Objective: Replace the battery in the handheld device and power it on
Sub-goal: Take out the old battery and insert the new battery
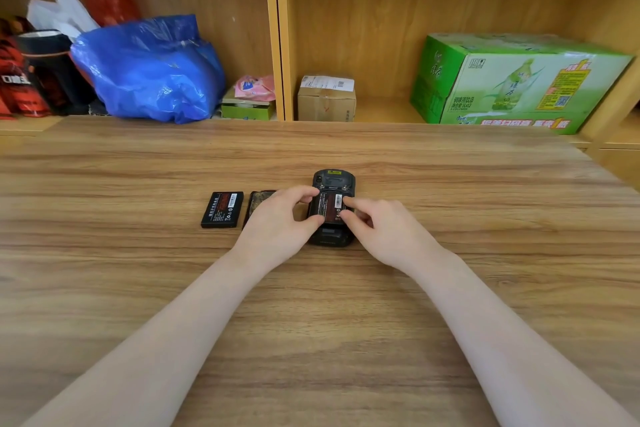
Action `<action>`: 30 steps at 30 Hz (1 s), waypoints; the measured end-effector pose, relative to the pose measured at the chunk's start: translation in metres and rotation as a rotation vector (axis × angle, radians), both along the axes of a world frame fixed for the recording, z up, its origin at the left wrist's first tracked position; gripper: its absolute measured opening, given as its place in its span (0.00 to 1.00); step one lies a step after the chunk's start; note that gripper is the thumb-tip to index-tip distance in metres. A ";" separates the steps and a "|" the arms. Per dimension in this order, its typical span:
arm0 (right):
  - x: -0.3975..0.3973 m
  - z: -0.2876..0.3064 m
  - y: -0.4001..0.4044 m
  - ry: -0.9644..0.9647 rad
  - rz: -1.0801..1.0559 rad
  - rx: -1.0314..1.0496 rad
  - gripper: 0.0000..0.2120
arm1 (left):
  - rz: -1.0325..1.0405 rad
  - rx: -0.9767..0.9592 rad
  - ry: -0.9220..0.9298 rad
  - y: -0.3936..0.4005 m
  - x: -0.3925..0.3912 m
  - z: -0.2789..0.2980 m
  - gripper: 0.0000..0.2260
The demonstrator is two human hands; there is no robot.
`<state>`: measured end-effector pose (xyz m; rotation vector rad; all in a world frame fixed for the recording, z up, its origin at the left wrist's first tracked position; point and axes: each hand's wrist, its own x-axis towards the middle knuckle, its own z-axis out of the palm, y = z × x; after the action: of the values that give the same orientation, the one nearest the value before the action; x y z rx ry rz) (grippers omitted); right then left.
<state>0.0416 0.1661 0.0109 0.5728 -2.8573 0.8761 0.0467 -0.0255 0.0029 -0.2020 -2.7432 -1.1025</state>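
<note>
A black handheld device (333, 180) lies face down on the wooden table (138, 270), its back open. A black battery with a red label (328, 206) sits in its compartment. My left hand (277, 222) grips that battery between thumb and fingers on its left side. My right hand (381, 225) touches the battery's right edge with its fingertips. A second black battery (222, 209) lies flat to the left. Between it and my left hand lies a dark back cover (258, 201), partly hidden by the hand.
Behind the table stand wooden shelves with a blue plastic bag (149, 69), a small cardboard box (326, 99), a green drinks carton (516, 80), a pink packet on a green box (251, 97) and dark bags (31, 73) at far left.
</note>
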 end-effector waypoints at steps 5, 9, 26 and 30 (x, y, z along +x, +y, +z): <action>-0.002 -0.005 -0.001 0.030 -0.019 -0.019 0.16 | -0.007 -0.064 0.004 0.000 0.000 0.002 0.15; -0.003 -0.006 0.000 0.027 -0.023 -0.020 0.17 | -0.025 -0.056 -0.002 -0.002 -0.001 0.000 0.15; -0.005 -0.005 -0.003 0.006 -0.028 -0.009 0.14 | -0.054 -0.102 0.060 -0.003 -0.004 -0.004 0.13; -0.003 -0.002 -0.003 0.023 -0.031 0.002 0.15 | -0.046 -0.105 0.069 -0.004 -0.005 -0.005 0.13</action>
<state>0.0387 0.1631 0.0088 0.5335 -2.8392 0.8561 0.0421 -0.0292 -0.0024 -0.3139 -2.7493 -0.9445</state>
